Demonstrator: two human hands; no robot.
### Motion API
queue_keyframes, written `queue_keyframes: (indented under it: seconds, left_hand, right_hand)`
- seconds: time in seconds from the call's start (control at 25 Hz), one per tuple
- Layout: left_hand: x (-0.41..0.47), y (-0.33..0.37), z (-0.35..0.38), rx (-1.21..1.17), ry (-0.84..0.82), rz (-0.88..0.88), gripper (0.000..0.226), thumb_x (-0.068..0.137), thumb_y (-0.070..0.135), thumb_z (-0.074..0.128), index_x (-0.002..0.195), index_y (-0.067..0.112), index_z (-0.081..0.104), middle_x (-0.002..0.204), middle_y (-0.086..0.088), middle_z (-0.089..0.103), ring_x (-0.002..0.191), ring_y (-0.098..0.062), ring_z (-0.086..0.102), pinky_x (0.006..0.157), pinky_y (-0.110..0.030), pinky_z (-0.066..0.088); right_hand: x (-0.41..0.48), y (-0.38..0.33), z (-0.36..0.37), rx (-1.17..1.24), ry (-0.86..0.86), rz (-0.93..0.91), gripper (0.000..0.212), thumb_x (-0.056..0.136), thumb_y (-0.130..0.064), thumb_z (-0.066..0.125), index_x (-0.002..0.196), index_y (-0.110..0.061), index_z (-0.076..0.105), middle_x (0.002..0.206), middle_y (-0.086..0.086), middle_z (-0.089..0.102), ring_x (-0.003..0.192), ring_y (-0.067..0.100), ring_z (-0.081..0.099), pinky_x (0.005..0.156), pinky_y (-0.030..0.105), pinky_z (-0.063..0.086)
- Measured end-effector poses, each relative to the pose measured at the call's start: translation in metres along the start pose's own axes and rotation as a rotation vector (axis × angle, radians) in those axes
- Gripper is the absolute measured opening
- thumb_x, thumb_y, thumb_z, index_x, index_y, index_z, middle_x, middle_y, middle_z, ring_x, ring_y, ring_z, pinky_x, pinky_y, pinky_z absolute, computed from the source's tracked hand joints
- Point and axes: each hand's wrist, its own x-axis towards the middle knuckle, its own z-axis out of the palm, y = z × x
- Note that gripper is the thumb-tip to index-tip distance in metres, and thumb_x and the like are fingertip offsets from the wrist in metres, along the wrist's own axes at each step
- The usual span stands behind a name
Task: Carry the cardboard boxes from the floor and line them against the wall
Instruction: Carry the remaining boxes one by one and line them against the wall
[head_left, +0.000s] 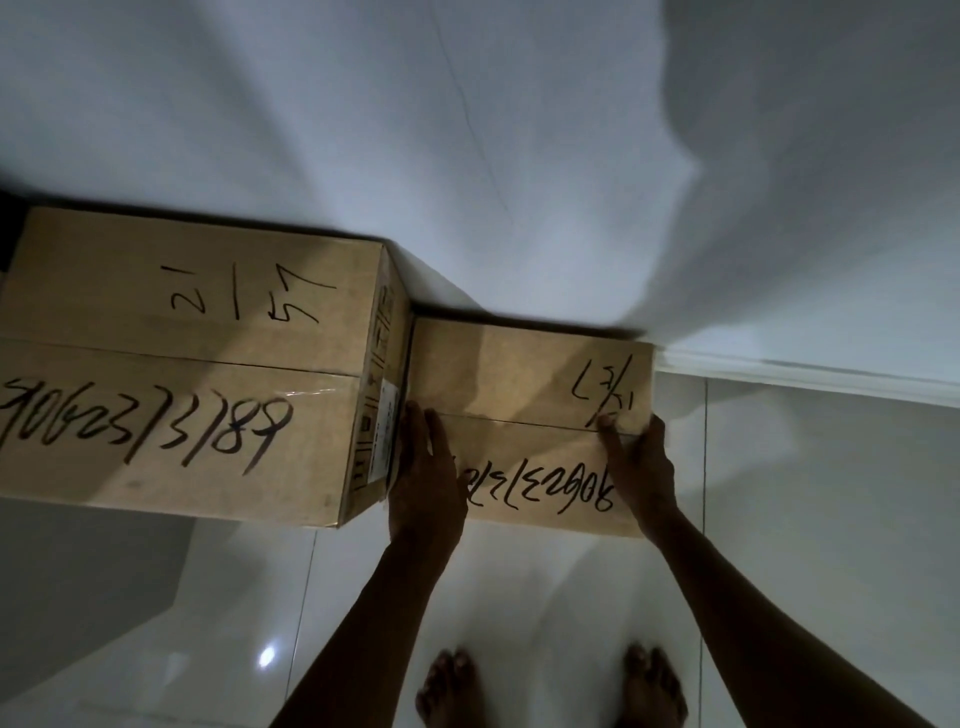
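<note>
A small cardboard box (524, 384) with black handwritten numbers sits on the floor against the white wall (467, 130). A larger, taller cardboard box (182, 364) stands right beside it on the left, also against the wall. My left hand (426, 483) lies flat on the small box's left top edge, between the two boxes. At the right front corner, my right hand (641, 467) grips the same box, thumb on top.
White glossy floor tiles (805, 493) stretch to the right and toward me. A white skirting board (805, 371) runs along the wall's foot. My bare feet (550, 691) stand just in front of the small box.
</note>
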Motion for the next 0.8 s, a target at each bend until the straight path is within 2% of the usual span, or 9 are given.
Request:
queue_keyframes:
  seconds: [0.12, 0.2, 0.28, 0.4, 0.52, 0.64, 0.8]
  left_hand:
    - [0.002, 0.003, -0.005, -0.025, -0.041, -0.021, 0.090, 0.090, 0.034, 0.061, 0.153, 0.007, 0.003, 0.162, -0.016, -0.005, 0.150, -0.032, -0.004, 0.115, -0.046, 0.024]
    - [0.002, 0.005, -0.013, -0.039, -0.102, -0.039, 0.093, 0.091, 0.038, 0.058, 0.153, 0.008, -0.004, 0.162, -0.014, -0.012, 0.150, -0.031, -0.009, 0.117, -0.047, 0.022]
    - [0.000, 0.009, -0.026, -0.032, -0.127, -0.045, 0.092, 0.093, 0.037, 0.056, 0.153, 0.009, -0.007, 0.162, -0.013, -0.011, 0.150, -0.031, -0.010, 0.119, -0.048, 0.020]
    - [-0.016, 0.019, -0.058, -0.082, -0.141, -0.009, 0.085, 0.095, 0.033, 0.052, 0.153, 0.010, -0.005, 0.163, -0.012, -0.005, 0.150, -0.030, -0.005, 0.121, -0.047, 0.019]
    - [-0.061, 0.043, -0.125, -0.103, -0.141, 0.075, 0.078, 0.097, 0.037, 0.048, 0.153, 0.008, 0.001, 0.163, -0.012, 0.001, 0.151, -0.030, 0.002, 0.122, -0.046, 0.016]
    - [-0.130, 0.076, -0.223, -0.095, -0.119, 0.147, 0.072, 0.099, 0.041, 0.042, 0.153, 0.008, 0.007, 0.163, -0.013, 0.006, 0.150, -0.030, 0.007, 0.120, -0.044, 0.016]
    - [-0.230, 0.129, -0.351, -0.084, -0.096, 0.228, 0.069, 0.100, 0.042, 0.037, 0.153, 0.006, 0.011, 0.163, -0.013, 0.010, 0.150, -0.030, 0.010, 0.122, -0.043, 0.017]
  right_hand:
    - [0.007, 0.000, -0.001, -0.072, -0.051, 0.012, 0.065, 0.093, -0.052, 0.052, 0.139, -0.014, 0.027, 0.110, 0.014, 0.066, 0.065, 0.016, 0.064, 0.048, 0.024, 0.048]
    - [0.008, -0.004, -0.004, -0.124, -0.061, -0.004, 0.069, 0.091, -0.053, 0.054, 0.138, -0.010, 0.027, 0.116, 0.017, 0.064, 0.075, 0.024, 0.067, 0.051, 0.029, 0.052]
    - [0.004, -0.009, -0.011, -0.190, -0.044, -0.041, 0.073, 0.089, -0.054, 0.055, 0.139, -0.009, 0.027, 0.124, 0.020, 0.058, 0.091, 0.033, 0.068, 0.063, 0.042, 0.060]
    - [-0.025, -0.026, -0.033, -0.303, -0.043, -0.104, 0.080, 0.090, -0.052, 0.056, 0.148, -0.011, 0.020, 0.137, 0.022, 0.047, 0.112, 0.040, 0.062, 0.079, 0.052, 0.059]
    - [-0.084, -0.055, -0.084, -0.373, -0.035, -0.167, 0.082, 0.090, -0.055, 0.053, 0.151, -0.011, 0.020, 0.142, 0.021, 0.045, 0.123, 0.039, 0.055, 0.090, 0.054, 0.055]
    - [-0.169, -0.100, -0.162, -0.415, -0.034, -0.193, 0.082, 0.093, -0.053, 0.050, 0.153, -0.006, 0.019, 0.149, 0.022, 0.040, 0.136, 0.037, 0.042, 0.106, 0.052, 0.044]
    - [-0.291, -0.163, -0.274, -0.406, 0.018, -0.232, 0.078, 0.095, -0.052, 0.044, 0.154, -0.007, 0.019, 0.153, 0.020, 0.036, 0.142, 0.035, 0.034, 0.114, 0.049, 0.035]
